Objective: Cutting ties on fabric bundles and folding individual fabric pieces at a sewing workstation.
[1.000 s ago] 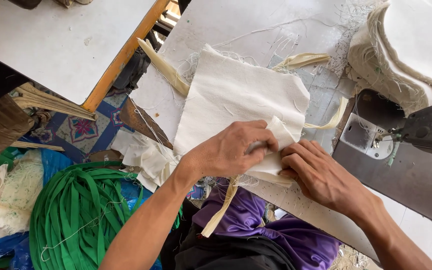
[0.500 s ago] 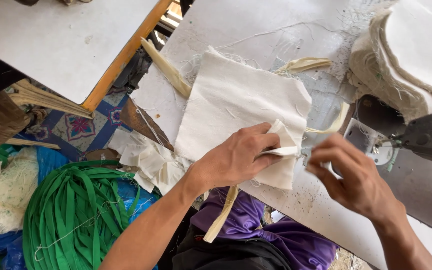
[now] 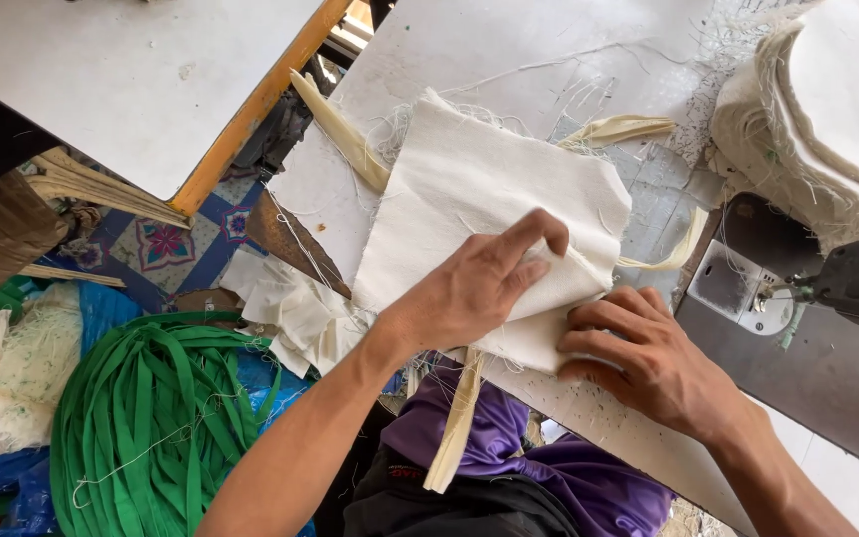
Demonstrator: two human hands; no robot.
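Since the frame half a second back, my right hand (image 3: 648, 363) has come down from its lifted pinch at about four o'clock and now lies on the near corner of the cream fabric piece (image 3: 494, 214). My left hand (image 3: 474, 288) has stayed planted on the cloth, though its index finger has stretched further towards one o'clock.

The fabric piece sits in the middle of the white worktable (image 3: 509, 50), its far corner pointing to twelve o'clock, its near edge folded over under my hands. My left fingers are spread flat, pressing the fold down rather than gripping. My right fingers are curled with the tips bearing on the cloth edge; I can't tell whether anything is pinched beneath them. A cream strap (image 3: 454, 428) hangs off the table edge at six o'clock, over my purple lap.

I judge this to be the folding and lining-up step, before stitching. The sewing machine (image 3: 847, 283) waits at three o'clock, with its metal plate (image 3: 733, 283) just beside my right hand. The next move, as I read it, calls for holding the fold square and sliding the piece towards three o'clock without letting the layers slip.

A stack of cut cloth (image 3: 827, 109) lies at two o'clock; green webbing (image 3: 141, 418) is heaped at eight o'clock.
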